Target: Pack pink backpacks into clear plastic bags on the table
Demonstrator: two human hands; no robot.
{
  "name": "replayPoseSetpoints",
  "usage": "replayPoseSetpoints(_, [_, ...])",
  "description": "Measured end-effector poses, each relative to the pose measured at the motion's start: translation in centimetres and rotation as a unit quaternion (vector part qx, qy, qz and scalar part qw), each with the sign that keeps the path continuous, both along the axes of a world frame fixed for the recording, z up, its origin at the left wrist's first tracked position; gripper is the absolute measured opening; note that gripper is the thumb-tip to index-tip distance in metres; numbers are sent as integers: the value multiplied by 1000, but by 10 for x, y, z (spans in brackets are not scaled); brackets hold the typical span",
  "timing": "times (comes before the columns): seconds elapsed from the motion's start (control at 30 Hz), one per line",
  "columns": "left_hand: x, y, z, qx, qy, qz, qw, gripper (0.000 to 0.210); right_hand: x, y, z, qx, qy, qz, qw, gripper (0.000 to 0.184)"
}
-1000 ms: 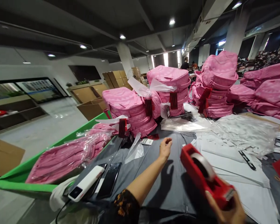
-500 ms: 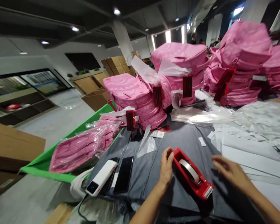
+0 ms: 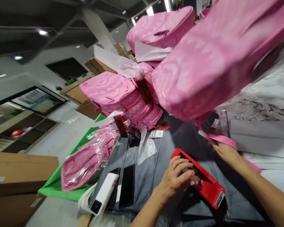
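Pulling a pink bag in beside the red tape dispenser (image 3: 198,178).
The left hand (image 3: 176,176) grips the dispenser on the grey desk (image 3: 153,170); the right hand (image 3: 223,151), just right of the dispenser, grasps the strap of the pink bag (image 3: 215,60) held above it. The next move calls for setting the bag flat beside the dispenser.

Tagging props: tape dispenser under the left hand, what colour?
Red tape dispenser, gripped by the left hand; head view.

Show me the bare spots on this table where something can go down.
Grey cloth lies bare between the phones and the left hand on the red tape dispenser. A smaller bare strip runs above the dispenser, under the pink bag the right hand holds. Crowded: the pink stacks behind, plastic sheets right.
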State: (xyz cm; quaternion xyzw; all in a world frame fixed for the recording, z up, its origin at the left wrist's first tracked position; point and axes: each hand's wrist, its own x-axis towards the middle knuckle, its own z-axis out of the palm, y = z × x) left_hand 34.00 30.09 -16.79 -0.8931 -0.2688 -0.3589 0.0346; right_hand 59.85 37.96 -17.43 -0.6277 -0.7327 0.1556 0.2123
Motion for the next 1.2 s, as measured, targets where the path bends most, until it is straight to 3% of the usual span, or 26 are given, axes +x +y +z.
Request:
replayPoseSetpoints(0.07, [1,0,-1,-1,-17,7,1000,29,6,-28,16,-60,102,55,991,34])
replayPoseSetpoints(0.13, [4,0,1,-10,-27,16,999,28,7,-56,31,-123,223,111,961,41])
replayPoseSetpoints(0.2, [6,0,4,-20,-29,18,999,31,5,-78,39,-116,297,122,940,45])
replayPoseSetpoints(0.23, [7,1,5,-23,-29,17,999,34,3,-85,41,-81,304,106,943,44])
replayPoseSetpoints(0.3, [6,1,4,-29,-31,8,999,36,0,-94,40,-8,286,87,954,41])
replayPoseSetpoints(0.37, [3,1,0,-34,-41,2,999,36,-6,-96,38,24,260,112,959,38])
replayPoseSetpoints(0.63, [-2,-7,-14,-68,-114,4,991,65,-27,-83,37,27,249,171,953,41])
replayPoseSetpoints(0.87, [3,-6,-13,-95,-136,-10,986,54,-45,-73,22,66,156,241,956,29])
replayPoseSetpoints(1.07, [6,-9,-20,-141,-231,26,962,61,-49,-56,38,-59,131,235,961,10])
replayPoseSetpoints(1.2, [11,-8,-21,-185,-265,36,946,63,-54,-51,42,-57,95,242,964,16])
